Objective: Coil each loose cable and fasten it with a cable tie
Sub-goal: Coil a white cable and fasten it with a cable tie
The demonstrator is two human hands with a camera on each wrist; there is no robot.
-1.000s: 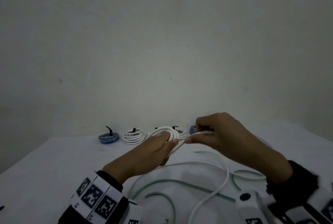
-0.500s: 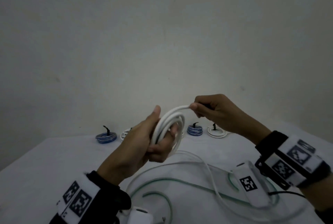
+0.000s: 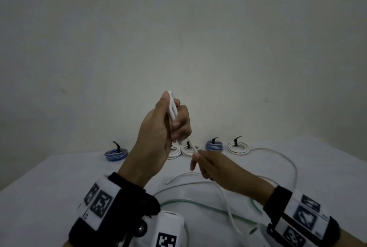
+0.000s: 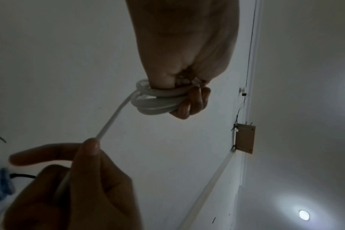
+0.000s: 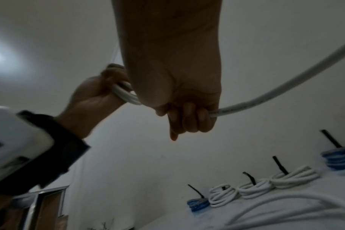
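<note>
White cable now partly wound: a few turns bunched into a coil, lifted well above the worktop and turned edge-on to the head view, where half a second ago it faced the camera as an open ring. Gripped by the left hand, fingers clenched round the bundle. Right hand, up at the top of the ring a moment ago, now dropped below and in front of the coil, pinching the free run just past it and drawing it taut; remaining length trailing down over the worktop in wide loops, beside a thin green cable lying loose.

Likely meaning: one more turn just laid, the next being fed. Plenty of slack left, so no tie yet. Along the back edge, five finished coils, white and blue, each with a black tie sticking up.
</note>
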